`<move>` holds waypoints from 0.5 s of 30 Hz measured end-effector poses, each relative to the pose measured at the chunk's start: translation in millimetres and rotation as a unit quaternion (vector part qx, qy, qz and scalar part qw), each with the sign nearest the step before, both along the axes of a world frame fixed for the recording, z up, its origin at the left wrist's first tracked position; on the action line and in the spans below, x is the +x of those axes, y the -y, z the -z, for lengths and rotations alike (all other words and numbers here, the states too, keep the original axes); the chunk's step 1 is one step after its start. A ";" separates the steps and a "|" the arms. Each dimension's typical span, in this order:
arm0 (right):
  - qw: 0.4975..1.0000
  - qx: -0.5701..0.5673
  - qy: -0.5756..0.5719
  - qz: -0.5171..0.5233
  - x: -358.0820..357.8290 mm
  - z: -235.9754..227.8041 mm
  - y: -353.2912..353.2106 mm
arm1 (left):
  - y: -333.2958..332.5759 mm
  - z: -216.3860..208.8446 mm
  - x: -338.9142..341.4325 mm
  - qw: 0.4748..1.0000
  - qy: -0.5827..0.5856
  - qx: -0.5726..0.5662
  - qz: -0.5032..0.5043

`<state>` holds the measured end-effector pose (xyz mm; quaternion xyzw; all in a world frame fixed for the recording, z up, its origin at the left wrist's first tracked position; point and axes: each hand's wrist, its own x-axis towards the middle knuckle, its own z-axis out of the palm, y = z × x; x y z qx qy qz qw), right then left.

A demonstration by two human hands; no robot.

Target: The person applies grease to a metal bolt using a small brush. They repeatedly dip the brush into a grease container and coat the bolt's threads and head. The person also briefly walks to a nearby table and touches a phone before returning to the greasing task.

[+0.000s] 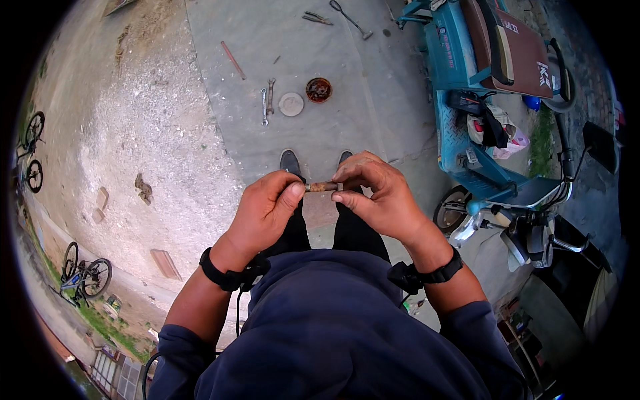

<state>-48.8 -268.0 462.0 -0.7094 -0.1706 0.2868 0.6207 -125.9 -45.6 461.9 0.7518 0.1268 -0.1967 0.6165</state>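
Two hands meet at chest height over a small rusty cylindrical part (324, 187), which is held level between them, above the person's black shoes (289, 162) and the concrete ground (347, 87). The left hand (263, 212) is closed on the part's left end, thumb pressed against the curled forefinger. The right hand (373, 193) pinches the right end, thumb beneath and fingertips above. The part is too small to tell whether it is a bolt, a bush or a short pin. By my judgement the step in hand is close work on this piece, either turning one end against the other or picking dirt from it; which of these cannot be told. A further move would call for a firm hold at the left and fine, controlled finger action at the right, since so small a piece could slip and fall. Well ahead on the ground lie two wrenches (267, 100), a round pale lid (291, 104) and a rusty round tin (319, 89). A blue electric tricycle (467, 73) stands to the right.
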 end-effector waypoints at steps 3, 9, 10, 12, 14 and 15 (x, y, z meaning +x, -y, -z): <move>0.989 0.001 -0.129 0.070 -1.8 -4.5 -18.5 | -10.0 7.0 -0.4 0.999 0.034 0.002 -0.016; 0.950 -0.035 -0.311 0.002 9.3 9.0 -23.4 | -29.5 12.5 9.9 0.989 0.125 0.061 0.040; 0.958 -0.038 -0.285 0.010 8.9 10.1 -27.1 | -32.4 13.8 10.7 0.990 0.121 0.062 0.041; 0.974 -0.035 -0.223 0.028 7.1 6.0 -29.6 | -32.8 10.3 13.2 0.989 0.122 0.069 0.048; 0.989 -0.001 -0.146 0.025 5.9 10.7 -31.6 | -34.2 13.3 12.2 0.992 0.099 0.060 0.042; 0.994 0.014 -0.108 0.023 6.1 13.2 -33.2 | -35.2 15.7 11.6 0.994 0.086 0.054 0.038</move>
